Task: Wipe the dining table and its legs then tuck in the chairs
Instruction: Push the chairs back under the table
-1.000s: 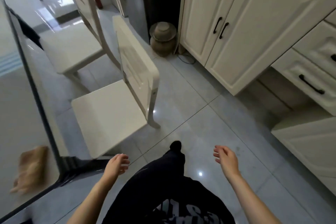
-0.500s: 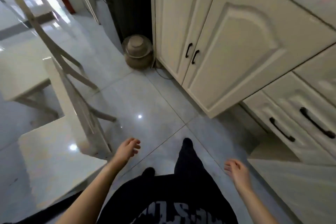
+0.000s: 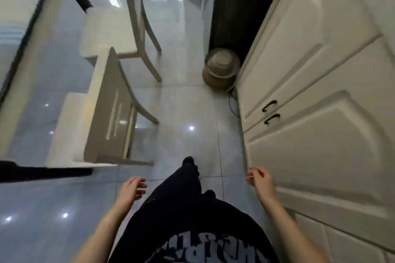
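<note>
The glass-topped dining table (image 3: 19,34) with a black rim runs along the left edge. Two cream chairs stand pulled out beside it: the near chair (image 3: 106,113) just ahead of me on the left, the far chair (image 3: 119,32) behind it. My left hand (image 3: 131,191) hangs empty with loosely curled fingers, a short way behind the near chair's back and not touching it. My right hand (image 3: 259,180) is also empty and relaxed, close to the cabinet front on the right. My dark trouser leg steps forward between both hands.
Tall cream cabinets (image 3: 320,92) with black handles line the right side, leaving a narrow tiled aisle (image 3: 192,109). A brown lidded pot (image 3: 221,70) sits on the floor at the cabinet's end, with a cord beside it. A dark doorway gap lies beyond.
The view has swung back left and I have stepped forward along the aisle; the table and near chair are again at my left. Both hands stay empty and low.
</note>
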